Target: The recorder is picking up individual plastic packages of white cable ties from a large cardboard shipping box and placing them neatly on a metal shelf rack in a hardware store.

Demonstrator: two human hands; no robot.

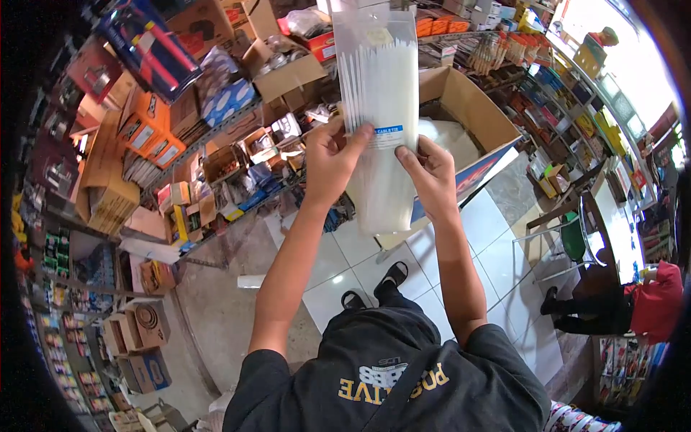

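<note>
Both my hands hold up a long clear plastic pack of white cable ties (380, 86) in front of me. My left hand (336, 156) grips its left edge, the thumb pressed over the front beside a blue printed label. On the right edge, my right hand (430, 170) pinches the pack a little lower, its thumb on the front. Behind the pack stands an open cardboard box (475, 102) with whitish plastic packs (451, 141) inside. The pack hides part of that box.
Shelves with small opened boxes (259, 146) and an orange carton (148, 129) line the left. Paintbrushes (488, 51) hang at the back right. A green chair (573, 237) stands by a desk at right, near a person in a red shirt (656, 302). White floor tiles (345, 275) lie below.
</note>
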